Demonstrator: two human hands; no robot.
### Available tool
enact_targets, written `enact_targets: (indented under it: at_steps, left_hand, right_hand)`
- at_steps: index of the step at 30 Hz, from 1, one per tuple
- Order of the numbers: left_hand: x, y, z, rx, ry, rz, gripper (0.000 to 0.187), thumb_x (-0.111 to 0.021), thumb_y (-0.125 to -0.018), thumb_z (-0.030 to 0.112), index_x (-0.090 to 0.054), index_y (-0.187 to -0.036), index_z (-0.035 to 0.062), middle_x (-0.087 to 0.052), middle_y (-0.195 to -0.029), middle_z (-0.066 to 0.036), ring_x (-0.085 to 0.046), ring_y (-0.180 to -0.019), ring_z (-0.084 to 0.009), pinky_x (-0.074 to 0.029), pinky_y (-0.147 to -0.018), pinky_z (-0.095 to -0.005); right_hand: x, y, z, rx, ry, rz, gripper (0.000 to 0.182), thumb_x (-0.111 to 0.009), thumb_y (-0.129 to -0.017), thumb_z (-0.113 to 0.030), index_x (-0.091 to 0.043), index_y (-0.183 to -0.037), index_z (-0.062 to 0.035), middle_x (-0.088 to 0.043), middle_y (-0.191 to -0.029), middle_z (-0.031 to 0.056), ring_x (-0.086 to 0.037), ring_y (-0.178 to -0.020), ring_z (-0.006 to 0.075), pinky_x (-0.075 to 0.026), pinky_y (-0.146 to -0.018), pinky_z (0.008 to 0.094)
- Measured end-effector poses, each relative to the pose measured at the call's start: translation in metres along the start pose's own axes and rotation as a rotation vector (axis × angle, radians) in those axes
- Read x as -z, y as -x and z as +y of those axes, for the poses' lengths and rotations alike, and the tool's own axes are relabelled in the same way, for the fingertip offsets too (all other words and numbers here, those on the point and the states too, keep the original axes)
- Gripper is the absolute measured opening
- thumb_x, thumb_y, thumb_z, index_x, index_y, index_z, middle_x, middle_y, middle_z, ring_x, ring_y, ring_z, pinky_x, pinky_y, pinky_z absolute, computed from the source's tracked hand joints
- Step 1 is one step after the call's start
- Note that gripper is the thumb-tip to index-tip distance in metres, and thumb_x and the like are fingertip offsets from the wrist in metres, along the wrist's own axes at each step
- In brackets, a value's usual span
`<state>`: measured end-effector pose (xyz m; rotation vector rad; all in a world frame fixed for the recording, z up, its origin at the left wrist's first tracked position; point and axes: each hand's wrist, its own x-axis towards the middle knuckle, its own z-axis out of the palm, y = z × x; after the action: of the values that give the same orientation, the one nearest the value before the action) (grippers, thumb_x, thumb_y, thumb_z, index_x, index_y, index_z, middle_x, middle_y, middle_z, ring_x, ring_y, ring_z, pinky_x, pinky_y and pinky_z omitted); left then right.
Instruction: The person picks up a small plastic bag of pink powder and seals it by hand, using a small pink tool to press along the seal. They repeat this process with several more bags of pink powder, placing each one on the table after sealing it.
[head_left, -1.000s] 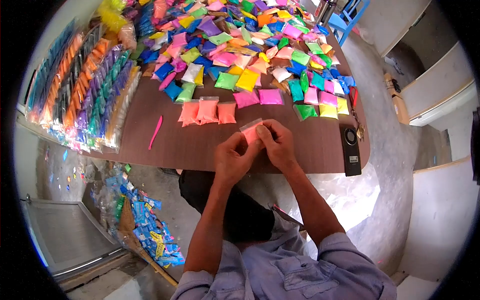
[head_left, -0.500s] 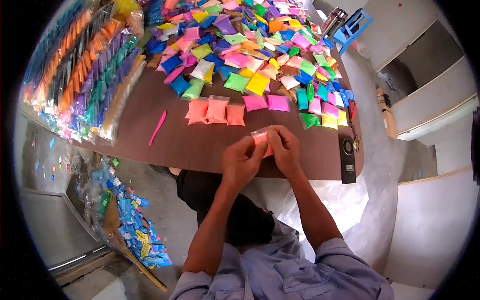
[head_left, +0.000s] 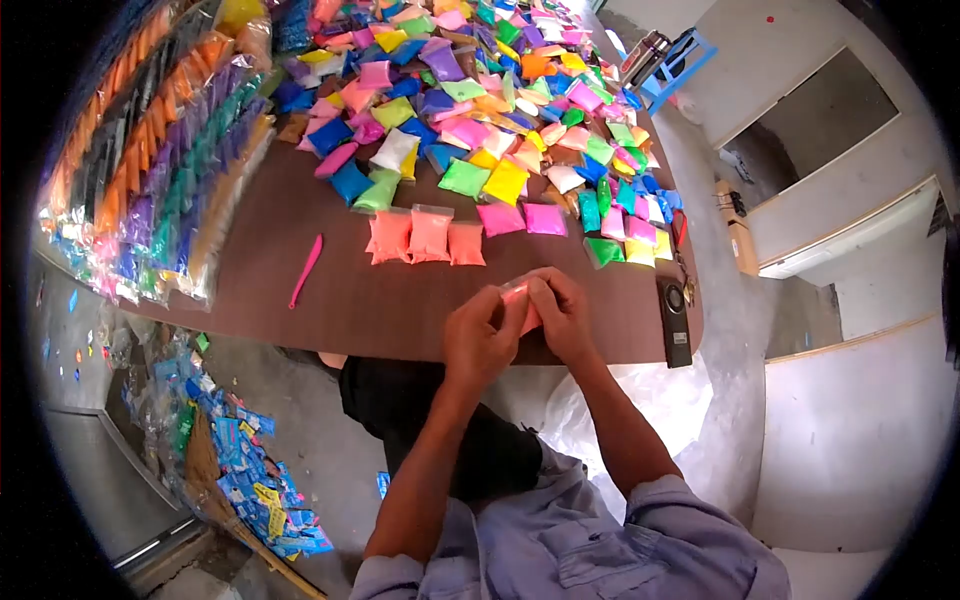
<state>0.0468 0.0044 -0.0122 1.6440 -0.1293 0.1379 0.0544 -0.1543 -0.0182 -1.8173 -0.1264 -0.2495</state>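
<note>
A small clear plastic packet with coral-pink filling (head_left: 531, 320) is pinched between my two hands above the table's front edge. My left hand (head_left: 480, 335) grips its left side with thumb and fingers closed. On the other side my right hand (head_left: 562, 312) pinches the upper right part, and the fingers hide much of the packet. Beyond my hands, several coral packets (head_left: 430, 236) lie side by side, touching or overlapping. To their right are two magenta packets (head_left: 501, 219).
A big pile of colourful packets (head_left: 470, 130) covers the far side of the brown table (head_left: 380, 310). Long bundled bags (head_left: 170, 150) lie at the left, near a pink plastic knife (head_left: 307, 271). A black device (head_left: 675, 320) lies at the right edge. Blue wrappers (head_left: 262, 485) litter the floor.
The view has shifted slightly, so the table's contents appear a little further left and lower. Both hands still pinch the coral packet, with more of it now covered by fingers.
</note>
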Motion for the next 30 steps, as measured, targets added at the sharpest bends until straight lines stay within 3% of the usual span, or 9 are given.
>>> enact_targets:
  at_steps: [2, 6, 9, 11, 14, 16, 19, 25, 30]
  left_hand:
    - [0.002, 0.001, -0.001, 0.015, -0.064, -0.073, 0.024, -0.074, -0.101, 0.021, -0.069, -0.094, -0.0017, -0.066, -0.074, -0.004, -0.058, -0.071, -0.0081, -0.051, -0.064, -0.0292]
    - [-0.001, 0.001, 0.006, 0.050, 0.086, -0.063, 0.023, -0.072, -0.101, 0.020, -0.070, -0.109, -0.0013, -0.072, -0.089, -0.007, -0.065, -0.081, -0.0119, -0.056, -0.075, -0.0291]
    - [-0.007, 0.006, -0.002, -0.004, 0.150, 0.140, 0.026, -0.076, -0.097, 0.016, -0.068, -0.115, 0.0005, -0.071, -0.092, -0.008, -0.068, -0.082, -0.0154, -0.056, -0.075, -0.0310]
    - [-0.001, 0.011, 0.006, -0.021, 0.046, 0.182, 0.025, -0.068, -0.103, 0.014, -0.065, -0.124, -0.0002, -0.071, -0.113, -0.011, -0.068, -0.097, -0.0177, -0.056, -0.086, -0.0316]
    - [0.001, 0.019, -0.002, -0.107, -0.080, 0.213, 0.023, -0.068, -0.103, 0.012, -0.066, -0.123, 0.0002, -0.070, -0.113, -0.011, -0.068, -0.098, -0.0184, -0.056, -0.086, -0.0324]
    - [0.000, 0.025, 0.001, -0.121, -0.094, 0.227, 0.022, -0.070, -0.101, 0.010, -0.066, -0.120, 0.0004, -0.070, -0.107, -0.011, -0.068, -0.093, -0.0193, -0.056, -0.083, -0.0318]
    - [-0.002, 0.030, 0.000, -0.155, -0.148, 0.234, 0.020, -0.071, -0.099, 0.008, -0.067, -0.117, 0.0007, -0.070, -0.102, -0.012, -0.069, -0.088, -0.0214, -0.057, -0.081, -0.0320]
    - [-0.006, 0.030, -0.001, -0.191, -0.304, 0.194, 0.017, -0.069, -0.102, 0.011, -0.068, -0.116, 0.0005, -0.072, -0.105, -0.013, -0.070, -0.092, -0.0230, -0.057, -0.083, -0.0342]
    - [-0.007, 0.028, -0.003, -0.235, -0.359, 0.181, 0.017, -0.068, -0.103, 0.012, -0.069, -0.115, 0.0003, -0.073, -0.107, -0.013, -0.070, -0.094, -0.0230, -0.056, -0.084, -0.0363]
  right_hand:
    - [0.001, 0.001, 0.008, 0.015, -0.030, 0.034, 0.018, -0.062, -0.104, -0.014, -0.069, -0.104, 0.0020, -0.070, -0.092, 0.0041, -0.062, -0.084, 0.0094, -0.051, -0.075, 0.0280]
    - [-0.003, 0.000, 0.000, -0.044, -0.034, 0.123, 0.020, -0.065, -0.104, -0.015, -0.069, -0.115, 0.0005, -0.070, -0.091, 0.0045, -0.063, -0.081, 0.0105, -0.052, -0.071, 0.0275]
    - [-0.007, 0.002, 0.000, -0.024, 0.056, 0.232, 0.024, -0.068, -0.102, -0.016, -0.068, -0.121, -0.0013, -0.073, -0.092, 0.0079, -0.067, -0.079, 0.0134, -0.054, -0.070, 0.0296]
    - [-0.002, 0.006, 0.001, -0.022, 0.106, 0.272, 0.025, -0.069, -0.101, -0.017, -0.069, -0.123, -0.0024, -0.074, -0.093, 0.0106, -0.069, -0.079, 0.0157, -0.055, -0.070, 0.0311]
    - [0.014, 0.017, -0.007, -0.056, 0.328, 0.233, 0.030, -0.068, -0.103, -0.014, -0.064, -0.131, -0.0025, -0.073, -0.096, 0.0073, -0.067, -0.083, 0.0127, -0.055, -0.075, 0.0269]
    - [0.022, 0.023, -0.024, -0.154, 0.464, 0.184, 0.037, -0.071, -0.098, -0.022, -0.065, -0.131, -0.0056, -0.072, -0.112, 0.0196, -0.072, -0.098, 0.0336, -0.058, -0.085, 0.0411]
    - [0.034, 0.033, -0.030, -0.006, 0.671, 0.266, 0.047, -0.071, -0.098, -0.027, -0.062, -0.138, -0.0062, -0.063, -0.133, 0.0210, -0.064, -0.117, 0.0391, -0.054, -0.098, 0.0464]
    - [0.045, 0.039, -0.026, 0.426, 0.740, -0.023, 0.057, -0.071, -0.097, -0.030, -0.056, -0.146, -0.0049, -0.054, -0.149, 0.0221, -0.053, -0.138, 0.0392, -0.045, -0.111, 0.0500]
    - [0.039, 0.044, -0.016, 0.356, 0.805, -0.197, 0.066, -0.069, -0.098, -0.035, -0.050, -0.152, -0.0017, -0.049, -0.156, 0.0215, -0.046, -0.146, 0.0373, -0.034, -0.120, 0.0509]
